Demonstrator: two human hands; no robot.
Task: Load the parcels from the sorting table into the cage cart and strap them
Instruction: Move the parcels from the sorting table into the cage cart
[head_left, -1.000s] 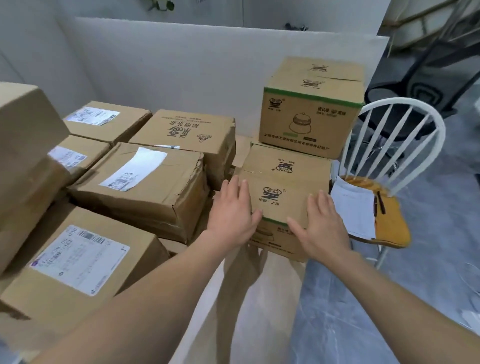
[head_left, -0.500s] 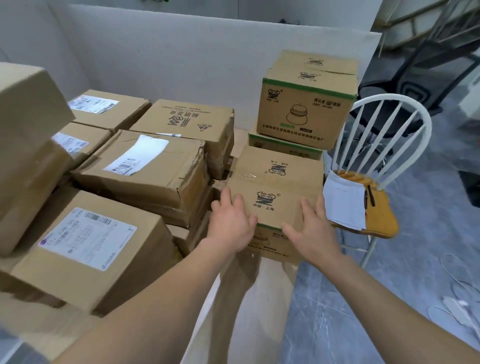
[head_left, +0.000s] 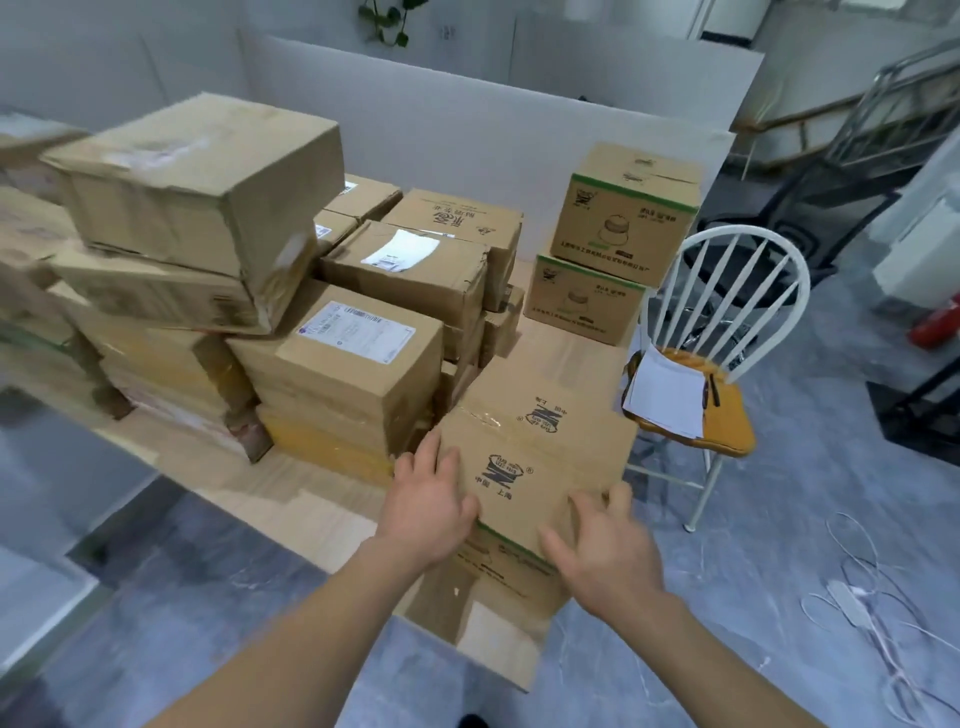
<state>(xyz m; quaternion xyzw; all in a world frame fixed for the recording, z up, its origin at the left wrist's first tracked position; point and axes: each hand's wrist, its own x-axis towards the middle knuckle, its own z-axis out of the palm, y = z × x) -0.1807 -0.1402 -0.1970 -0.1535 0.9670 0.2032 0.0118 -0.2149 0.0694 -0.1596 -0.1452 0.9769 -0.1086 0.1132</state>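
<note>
Cardboard parcel (head_left: 540, 447), at lower centre of frame on the near edge of the sorting table (head_left: 270, 488), is pressed by flat-fingered left hand (head_left: 431, 512) and right hand (head_left: 605, 558); unclasped, it could be slid off.

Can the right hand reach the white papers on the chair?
Probably yes. The right hand rests on the cardboard box, and the papers lie on the chair just beside it, nothing between.
</note>
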